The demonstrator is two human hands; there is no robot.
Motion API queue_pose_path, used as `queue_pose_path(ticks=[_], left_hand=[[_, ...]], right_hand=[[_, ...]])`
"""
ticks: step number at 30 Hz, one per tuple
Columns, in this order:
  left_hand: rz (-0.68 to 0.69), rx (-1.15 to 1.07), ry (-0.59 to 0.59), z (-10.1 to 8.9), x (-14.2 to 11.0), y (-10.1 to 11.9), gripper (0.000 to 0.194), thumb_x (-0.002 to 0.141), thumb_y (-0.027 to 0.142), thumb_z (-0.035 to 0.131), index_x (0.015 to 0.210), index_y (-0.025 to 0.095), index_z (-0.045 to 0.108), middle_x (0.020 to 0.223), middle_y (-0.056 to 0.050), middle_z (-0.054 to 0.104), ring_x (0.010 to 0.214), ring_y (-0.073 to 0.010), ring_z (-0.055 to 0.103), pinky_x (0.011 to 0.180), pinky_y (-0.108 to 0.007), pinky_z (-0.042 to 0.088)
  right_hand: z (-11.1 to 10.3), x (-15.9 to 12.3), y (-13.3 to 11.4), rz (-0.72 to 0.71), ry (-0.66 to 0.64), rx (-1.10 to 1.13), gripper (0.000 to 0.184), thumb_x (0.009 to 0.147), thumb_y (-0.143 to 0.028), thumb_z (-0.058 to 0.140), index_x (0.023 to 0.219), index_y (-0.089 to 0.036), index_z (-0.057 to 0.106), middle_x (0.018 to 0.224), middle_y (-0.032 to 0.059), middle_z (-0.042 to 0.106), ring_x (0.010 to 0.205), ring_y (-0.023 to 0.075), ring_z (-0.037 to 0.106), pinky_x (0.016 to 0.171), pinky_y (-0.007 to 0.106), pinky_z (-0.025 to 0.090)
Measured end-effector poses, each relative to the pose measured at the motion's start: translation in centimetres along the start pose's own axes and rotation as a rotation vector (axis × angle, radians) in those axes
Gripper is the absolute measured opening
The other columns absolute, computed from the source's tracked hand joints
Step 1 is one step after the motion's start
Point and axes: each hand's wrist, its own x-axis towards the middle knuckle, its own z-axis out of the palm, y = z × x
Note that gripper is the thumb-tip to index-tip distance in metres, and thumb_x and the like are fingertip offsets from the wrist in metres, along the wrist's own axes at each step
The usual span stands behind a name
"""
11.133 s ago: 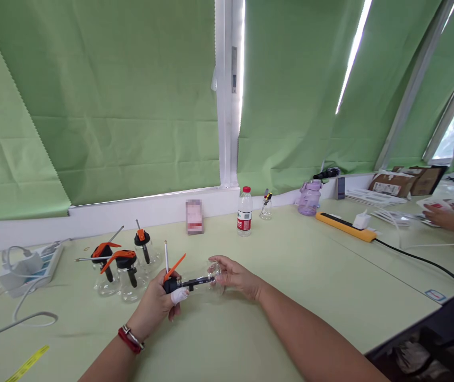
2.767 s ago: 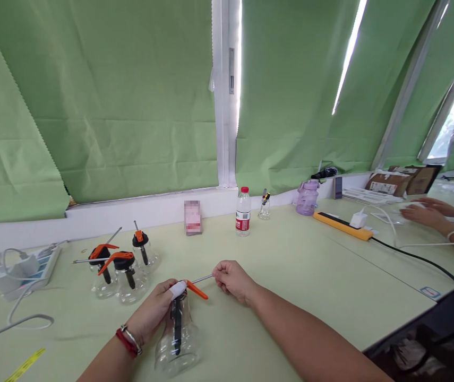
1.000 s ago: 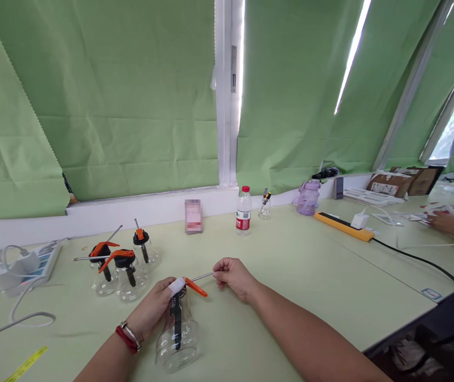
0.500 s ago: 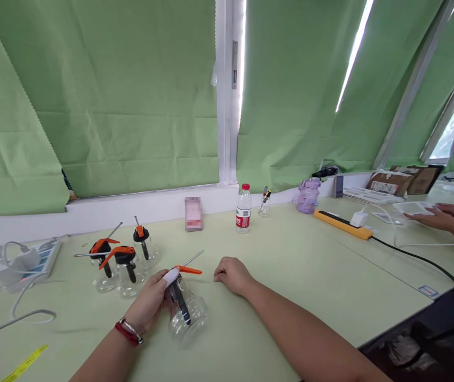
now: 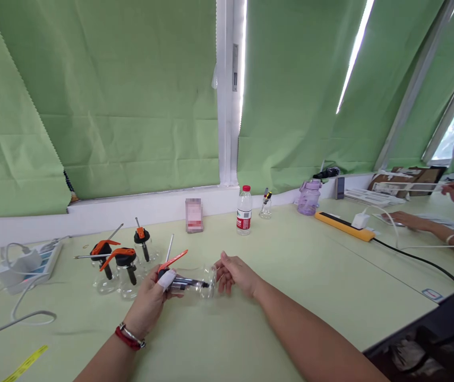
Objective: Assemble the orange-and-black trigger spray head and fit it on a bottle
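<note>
My left hand point(image 5: 155, 291) is closed around the black-capped neck of a clear bottle point(image 5: 210, 282), which lies tilted nearly on its side above the table. The bottle has an orange lever point(image 5: 174, 259), a thin metal spout and a black tube inside. A white wrap covers a digit of this hand. Beside the bottle's base is my right hand point(image 5: 237, 273), fingers apart and curved; whether the fingertips touch it I cannot tell. To the left stand three similar bottles point(image 5: 128, 284) with black caps and orange levers.
A red-capped water bottle point(image 5: 244, 212), a pink box point(image 5: 194, 216) and a small flask of pens point(image 5: 265, 207) line the back. On the right are a purple jug point(image 5: 309, 197), a yellow power strip point(image 5: 344, 227) and another person's hands point(image 5: 404, 219). A white power strip point(image 5: 47, 265) with cables lies left.
The left hand has turned the bottle from upright-leaning to nearly horizontal, its base swinging right. My right hand has uncurled and come to the base. The other person's hands have moved apart.
</note>
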Motion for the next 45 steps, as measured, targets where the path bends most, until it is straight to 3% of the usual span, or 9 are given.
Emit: queue_pose_path(ticks=[3,8,11,16,22,28,33,39,45], left_hand=[[0.086,0.074,0.021,0.5,-0.3,0.2,0.028,0.076,0.044,0.061,0.084,0.019,0.051,0.082,-0.002,0.066,0.075,-0.0185,0.066,0.064,-0.03,0.055],[0.08,0.353,0.063,0.8,-0.4,0.3,0.032,0.083,0.051,0.045,0.075,0.02,0.047,0.051,0.006,0.053,0.034,-0.0089,0.046,0.033,-0.019,0.036],[-0.04,0.335,0.114,0.9,-0.2,0.5,0.034,0.083,0.054,0.041,0.073,0.021,0.045,0.043,0.008,0.047,0.029,-0.0074,0.036,0.028,-0.016,0.022],[-0.177,0.189,0.112,0.7,-0.2,0.4,0.038,0.082,0.056,0.04,0.066,0.021,0.042,0.035,0.008,0.046,0.023,-0.0051,0.024,0.028,-0.019,0.028],[-0.039,0.321,0.165,0.1,0.1,0.2,0.036,0.081,0.055,0.042,0.07,0.021,0.045,0.037,0.006,0.047,0.029,-0.0095,0.04,0.027,-0.016,0.021],[-0.122,0.183,0.118,0.4,-0.3,0.7,0.035,0.081,0.054,0.041,0.074,0.02,0.048,0.035,0.007,0.047,0.024,-0.006,0.027,0.029,-0.019,0.03],[0.005,0.366,0.081,0.8,-0.7,1.2,0.035,0.082,0.053,0.043,0.069,0.021,0.046,0.039,0.006,0.047,0.031,-0.0087,0.04,0.029,-0.015,0.022],[-0.175,0.27,0.064,0.5,-0.4,1.0,0.039,0.082,0.057,0.04,0.072,0.02,0.048,0.037,0.007,0.047,0.026,-0.0068,0.03,0.03,-0.018,0.025],[-0.022,0.351,0.052,0.5,-0.6,1.1,0.038,0.082,0.056,0.042,0.073,0.02,0.049,0.042,0.006,0.047,0.034,-0.0091,0.042,0.031,-0.015,0.022]], right_hand=[[1.0,-0.8,-0.4,0.104,-0.255,0.21,0.064,0.074,-0.075,0.037,0.108,-0.02,0.044,0.081,0.004,0.059,0.06,0.0204,0.066,0.047,0.029,0.048],[1.8,-0.8,-0.2,0.093,-0.2,0.212,0.057,0.072,-0.058,0.059,0.112,-0.024,0.037,0.083,0.0002,0.053,0.056,0.0139,0.061,0.051,0.028,0.049],[1.7,-1.5,-0.9,-0.062,-0.147,0.056,0.065,0.068,-0.048,0.068,0.121,-0.028,0.035,0.095,0.0026,0.05,0.065,0.0116,0.056,0.057,0.028,0.049],[1.5,-2.7,-2.2,-0.48,-0.083,-0.408,0.081,0.056,-0.023,0.079,0.126,-0.036,0.042,0.129,0.0045,0.035,0.104,0.0186,0.045,0.082,0.032,0.043],[1.5,-1.7,-1.1,-0.089,-0.181,-0.051,0.072,0.078,-0.063,0.047,0.137,-0.029,0.022,0.117,0.0133,0.043,0.081,0.0181,0.057,0.059,0.034,0.05],[1.6,-2.4,-1.9,-0.526,-0.08,-0.328,0.081,0.059,-0.036,0.078,0.129,-0.033,0.039,0.135,0.0072,0.032,0.116,0.0229,0.041,0.092,0.037,0.04],[1.5,-1.9,-1.4,-0.086,-0.204,-0.024,0.064,0.082,-0.063,0.04,0.132,-0.025,0.031,0.114,0.0129,0.048,0.082,0.0198,0.06,0.065,0.039,0.051],[1.3,-2.7,-2.2,-0.594,-0.09,-0.494,0.083,0.053,-0.032,0.081,0.128,-0.031,0.045,0.137,0.0064,0.033,0.128,0.0257,0.03,0.107,0.043,0.025],[1.1,-2.4,-1.4,-0.149,-0.218,-0.151,0.087,0.071,-0.048,0.067,0.14,-0.031,0.018,0.13,0.0138,0.037,0.101,0.0215,0.055,0.078,0.039,0.05]])
